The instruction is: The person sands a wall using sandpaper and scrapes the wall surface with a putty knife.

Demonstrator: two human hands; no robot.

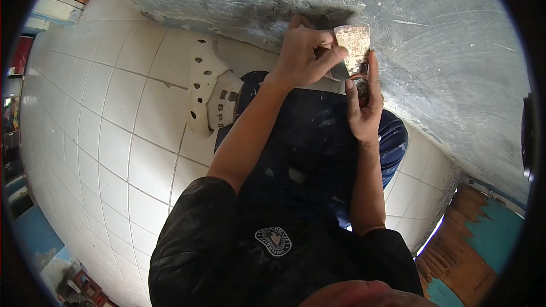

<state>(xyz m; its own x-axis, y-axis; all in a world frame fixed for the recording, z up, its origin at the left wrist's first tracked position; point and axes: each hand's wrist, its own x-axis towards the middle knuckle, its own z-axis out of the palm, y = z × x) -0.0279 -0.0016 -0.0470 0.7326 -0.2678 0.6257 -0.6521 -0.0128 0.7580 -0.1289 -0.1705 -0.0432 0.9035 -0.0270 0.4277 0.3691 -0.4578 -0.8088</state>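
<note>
My right hand (367,105) is closed round the dark handle of a scraper. Its wide metal blade (354,45) points up toward the grey wall and bears pale, rough residue. On the left, my left hand (304,54) is bent at the wall's foot, with its thumb close to the blade's left edge. A thin grey piece (339,72) shows under that thumb, partly hidden by the fingers. Beside both hands, a dark, rough patch (330,16) marks the grey wall (443,40).
White floor tiles (108,113) lie to the left. A white perforated sandal (200,88) is near my left forearm. Dark trousers cover my bent legs below the hands. At the lower right stands a worn board (466,244) with turquoise paint.
</note>
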